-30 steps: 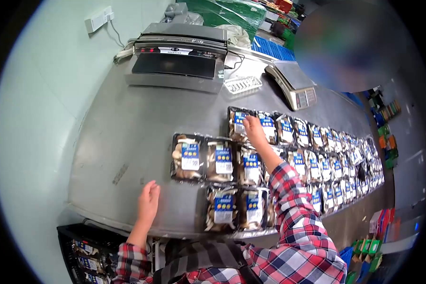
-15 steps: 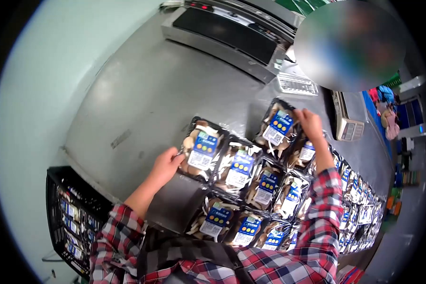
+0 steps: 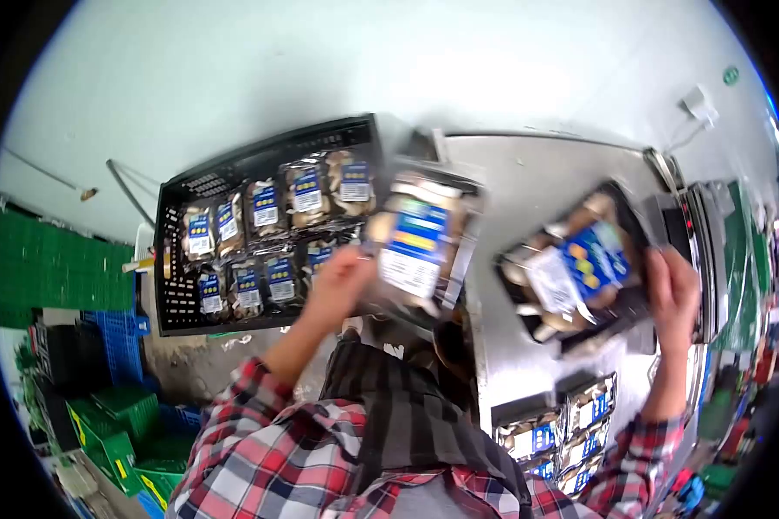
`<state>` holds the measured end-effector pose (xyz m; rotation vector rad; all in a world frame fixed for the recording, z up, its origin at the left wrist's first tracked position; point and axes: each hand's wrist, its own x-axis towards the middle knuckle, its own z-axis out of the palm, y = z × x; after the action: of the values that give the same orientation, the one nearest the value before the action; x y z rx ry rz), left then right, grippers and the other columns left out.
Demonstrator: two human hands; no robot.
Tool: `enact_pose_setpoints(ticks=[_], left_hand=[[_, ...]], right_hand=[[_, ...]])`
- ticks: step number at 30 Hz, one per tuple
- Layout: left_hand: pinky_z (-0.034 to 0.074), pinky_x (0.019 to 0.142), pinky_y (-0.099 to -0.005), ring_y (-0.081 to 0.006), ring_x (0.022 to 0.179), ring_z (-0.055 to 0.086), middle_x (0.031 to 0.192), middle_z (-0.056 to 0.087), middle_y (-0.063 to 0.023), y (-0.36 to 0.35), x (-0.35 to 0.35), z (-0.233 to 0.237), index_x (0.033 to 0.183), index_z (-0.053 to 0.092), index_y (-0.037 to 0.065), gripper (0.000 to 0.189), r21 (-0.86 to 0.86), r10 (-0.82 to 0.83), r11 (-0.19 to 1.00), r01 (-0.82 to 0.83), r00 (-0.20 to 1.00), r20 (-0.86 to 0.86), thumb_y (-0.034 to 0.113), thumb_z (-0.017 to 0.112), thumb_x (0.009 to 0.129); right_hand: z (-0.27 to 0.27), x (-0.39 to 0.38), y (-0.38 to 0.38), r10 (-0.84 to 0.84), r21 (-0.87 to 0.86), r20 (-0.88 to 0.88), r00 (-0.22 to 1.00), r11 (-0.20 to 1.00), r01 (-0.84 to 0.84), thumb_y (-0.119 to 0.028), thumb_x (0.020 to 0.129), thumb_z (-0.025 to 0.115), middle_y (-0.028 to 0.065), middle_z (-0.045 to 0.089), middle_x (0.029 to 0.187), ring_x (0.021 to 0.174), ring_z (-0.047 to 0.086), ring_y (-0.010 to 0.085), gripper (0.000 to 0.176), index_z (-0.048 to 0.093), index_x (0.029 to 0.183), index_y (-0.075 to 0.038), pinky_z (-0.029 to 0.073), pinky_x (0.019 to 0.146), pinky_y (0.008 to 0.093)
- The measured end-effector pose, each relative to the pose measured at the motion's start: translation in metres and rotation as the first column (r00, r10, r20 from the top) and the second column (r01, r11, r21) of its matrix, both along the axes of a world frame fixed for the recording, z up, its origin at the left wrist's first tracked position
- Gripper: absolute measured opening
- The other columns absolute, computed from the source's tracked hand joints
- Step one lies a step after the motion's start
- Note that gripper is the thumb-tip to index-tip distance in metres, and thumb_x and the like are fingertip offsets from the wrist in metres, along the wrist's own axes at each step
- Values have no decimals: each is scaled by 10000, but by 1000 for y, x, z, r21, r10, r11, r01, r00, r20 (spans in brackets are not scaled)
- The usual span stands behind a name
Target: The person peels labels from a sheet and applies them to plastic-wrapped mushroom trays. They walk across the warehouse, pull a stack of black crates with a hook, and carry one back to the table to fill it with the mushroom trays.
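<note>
My left hand [image 3: 342,281] grips the left edge of a mushroom pack [image 3: 414,246], a black tray under clear film with a blue and white label. It hangs between the black crate [image 3: 316,138] and the metal table [image 3: 519,173], slightly blurred. My right hand [image 3: 673,290] is closed on the right edge of a second, tilted mushroom pack [image 3: 584,264] held above the table. Inside the crate, several similar packs lie in two rows, labels up; the lower row's right end is hidden behind my left hand and the pack.
More mushroom packs [image 3: 532,441] lie on the table's near part. Green crates [image 3: 117,415] and a blue crate [image 3: 112,342] stand on the floor at left. A pale wall [image 3: 234,78] runs behind, and a machine [image 3: 710,259] stands at the table's right.
The view has swung left toward the black crate. Both mushroom packs, held over the table among the other packs before, are now lifted away, the left one close to the crate.
</note>
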<state>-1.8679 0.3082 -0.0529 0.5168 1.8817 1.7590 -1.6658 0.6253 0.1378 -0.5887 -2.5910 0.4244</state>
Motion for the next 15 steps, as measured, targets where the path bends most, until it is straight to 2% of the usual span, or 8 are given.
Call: enact_pose_setpoints(ticks=[1, 5, 7, 10, 12, 13, 14, 15], left_hand=[[343, 563, -211, -48, 663, 404, 719, 431, 46, -36, -16, -19, 757, 519, 41, 126, 53, 92, 995, -88, 992, -89, 103, 515, 867], [298, 544, -189, -33, 619, 352, 667, 378, 61, -168, -77, -33, 713, 473, 43, 159, -29, 413, 910, -414, 910, -30, 67, 529, 860], [280, 525, -186, -14, 603, 325, 659, 378, 72, -206, -93, -31, 681, 441, 50, 196, -128, 510, 838, -530, 845, -164, 36, 531, 855], [268, 519, -188, -14, 604, 311, 661, 376, 78, -246, -107, -60, 678, 428, 55, 206, -206, 447, 856, -474, 879, -165, 38, 530, 856], [306, 535, -205, -54, 596, 343, 633, 379, 36, -264, -116, -99, 671, 427, 40, 200, -325, 373, 852, -410, 912, -172, 44, 556, 825], [321, 543, -213, -70, 595, 357, 624, 380, 18, -272, -119, -122, 668, 428, 33, 202, -366, 326, 855, -367, 930, -170, 54, 569, 811], [346, 552, -238, -89, 602, 374, 619, 375, -11, -259, -117, -110, 671, 433, 21, 205, -479, 213, 824, -303, 949, -233, 79, 587, 792], [374, 545, -294, -150, 576, 438, 605, 428, -54, -255, -114, -125, 678, 447, 17, 217, -470, 125, 855, -218, 967, -222, 125, 608, 777]], right_hand=[[-4, -33, -16, 121, 44, 25, 992, 992, -122, -134, 830, 559, 116, 457, 545, 479, 454, 212, 222, 522, 653, -5, 345, 463, 322], [-42, -207, -97, 536, -270, -37, 843, 807, -525, -243, 858, 530, 145, 523, 603, 526, 501, 260, 271, 567, 719, -13, 398, 516, 352], [-74, -273, -138, 694, -211, 83, 715, 714, -668, -258, 874, 491, 160, 570, 651, 578, 556, 293, 268, 585, 773, -28, 453, 554, 369], [-130, -323, -182, 912, -341, 137, 388, 411, -845, -294, 911, 411, 125, 600, 636, 543, 587, 221, 318, 614, 853, -55, 496, 550, 349], [-184, -345, -207, 923, -462, 261, 282, 376, -803, -330, 899, 418, 163, 587, 634, 549, 580, 293, 383, 601, 777, -16, 483, 565, 389], [-197, -350, -216, 926, -493, 312, 211, 348, -798, -312, 908, 430, 87, 574, 591, 490, 545, 181, 377, 570, 688, -39, 483, 517, 322], [-222, -353, -223, 943, -457, 297, 149, 277, -845, -333, 908, 420, 85, 575, 589, 455, 522, 185, 399, 567, 682, -39, 478, 504, 325], [-243, -350, -222, 917, -593, 380, 125, 345, -728, -332, 890, 447, 105, 572, 594, 516, 556, 206, 378, 570, 687, -38, 476, 538, 345]])
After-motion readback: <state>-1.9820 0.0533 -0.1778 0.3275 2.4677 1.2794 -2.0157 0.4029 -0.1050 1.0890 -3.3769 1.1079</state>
